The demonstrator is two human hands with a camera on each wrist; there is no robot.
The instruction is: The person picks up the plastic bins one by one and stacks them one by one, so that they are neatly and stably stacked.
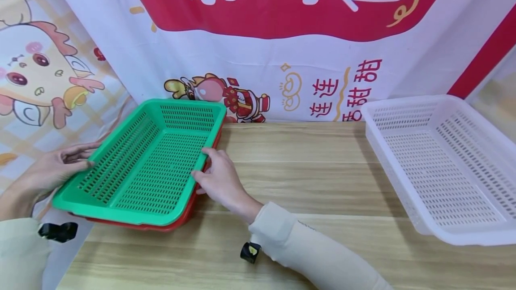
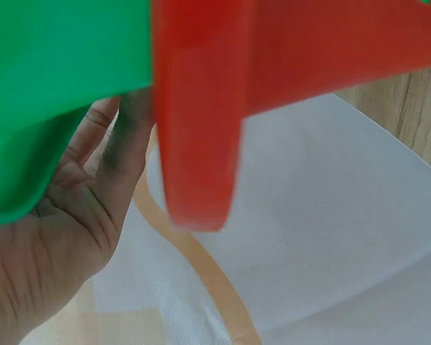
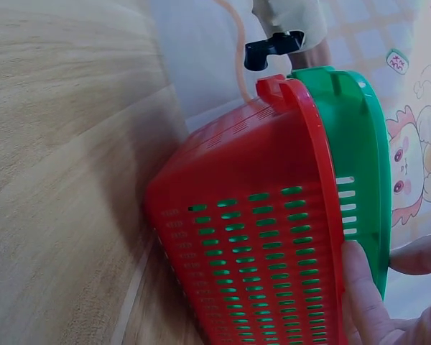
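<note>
A green plastic basket (image 1: 161, 171) sits nested in a red plastic basket (image 3: 237, 162) on the left of the table. In the right wrist view the green rim stands up above the red one. My left hand (image 1: 52, 171) holds the green basket's left rim, its fingers partly hidden by the basket in the left wrist view. On the opposite side my right hand (image 1: 223, 180) pinches the green rim, with a finger (image 3: 360, 284) in the gap between the two rims. Most of the red basket is covered by the green one in the head view.
A white plastic basket (image 1: 375, 124) stands on the right side of the wooden table (image 1: 302, 169). Behind the table hangs a printed cloth (image 1: 250, 57), with another patterned cloth (image 1: 24, 133) at the left. The baskets stand near the table's left edge.
</note>
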